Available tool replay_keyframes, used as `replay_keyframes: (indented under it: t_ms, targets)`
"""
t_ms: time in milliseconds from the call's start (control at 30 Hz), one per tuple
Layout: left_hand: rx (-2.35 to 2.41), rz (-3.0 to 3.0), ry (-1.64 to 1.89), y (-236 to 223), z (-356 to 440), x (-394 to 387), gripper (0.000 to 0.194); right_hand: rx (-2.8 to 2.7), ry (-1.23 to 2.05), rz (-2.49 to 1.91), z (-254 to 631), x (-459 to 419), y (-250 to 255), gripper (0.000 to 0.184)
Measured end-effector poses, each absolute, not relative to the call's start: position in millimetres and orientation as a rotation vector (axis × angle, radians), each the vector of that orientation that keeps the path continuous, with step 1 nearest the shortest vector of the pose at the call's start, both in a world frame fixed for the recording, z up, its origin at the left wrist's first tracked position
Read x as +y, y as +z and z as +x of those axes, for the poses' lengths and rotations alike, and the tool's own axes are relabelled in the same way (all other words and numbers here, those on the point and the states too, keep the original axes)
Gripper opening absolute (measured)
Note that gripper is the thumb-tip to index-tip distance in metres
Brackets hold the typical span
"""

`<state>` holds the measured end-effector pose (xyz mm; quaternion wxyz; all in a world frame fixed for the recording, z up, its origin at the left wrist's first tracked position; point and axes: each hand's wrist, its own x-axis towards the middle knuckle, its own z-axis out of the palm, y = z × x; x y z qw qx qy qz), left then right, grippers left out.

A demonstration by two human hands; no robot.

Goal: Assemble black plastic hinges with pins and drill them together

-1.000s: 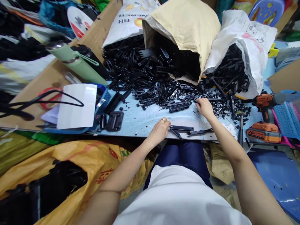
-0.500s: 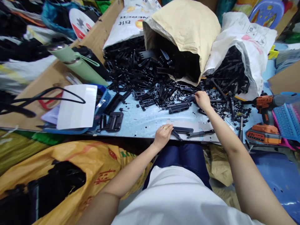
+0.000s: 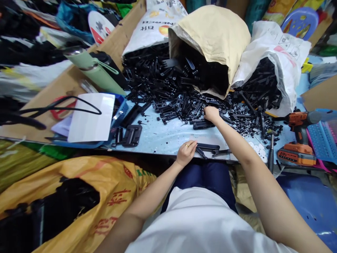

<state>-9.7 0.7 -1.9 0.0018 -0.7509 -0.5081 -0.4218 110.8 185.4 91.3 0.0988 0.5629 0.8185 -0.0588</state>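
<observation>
We note our left hand point(image 3: 186, 153) at the near edge of the light-blue work table point(image 3: 163, 136), fingers drawn narrowly together at the left end of a long, slim, flat black bar point(image 3: 209, 146); whether they pinch it or merely rest against it, we cannot tell. The bar lies flat near the table edge, with a short black arm-like piece point(image 3: 201, 153) slanting just below it and a black fork-ended piece point(image 3: 222, 152) to its right. Our right hand point(image 3: 211, 114) is curled at the front of a loose heap of black moulded parts point(image 3: 171, 91), just above a chunky black folded assembly point(image 3: 202, 125); its fingertips are hidden, so we cannot tell what it grips, if anything. Handling, by our judgement: the bar should be light and stiff, smooth enough to slide on the tabletop, and not fragile. We would pinch it across its long edges near mid-length, or steady one end, keeping fingers clear of the neighbouring short piece.
</observation>
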Motion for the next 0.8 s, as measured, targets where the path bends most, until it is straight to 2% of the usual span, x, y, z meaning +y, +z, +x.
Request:
replay_keyframes:
  t_ms: [233, 400, 533, 800]
  targets:
    - [-1.643, -2.380, -1.312, -0.7, -8.9, 0.0, 0.025, 2.574, -0.265, 1.719, 136.4, 185.4, 105.9, 0.025]
    - [-1.687, -2.410, -1.323, -2.4, -9.4, -0.9, 0.025, 2.857, -0.682, 1.875, 187.0, 115.3, 113.3, 0.024]
    - [-1.747, -2.425, -1.327, -2.2, -10.2, -1.4, 0.025, 2.862, -0.839, 1.797, 220.3, 51.7, 107.3, 0.019]
    - [-1.781, -2.427, -1.257, 9.4, -10.3, -4.4, 0.025, 2.867, -0.562, 1.463, 215.4, 26.2, 90.4, 0.025]
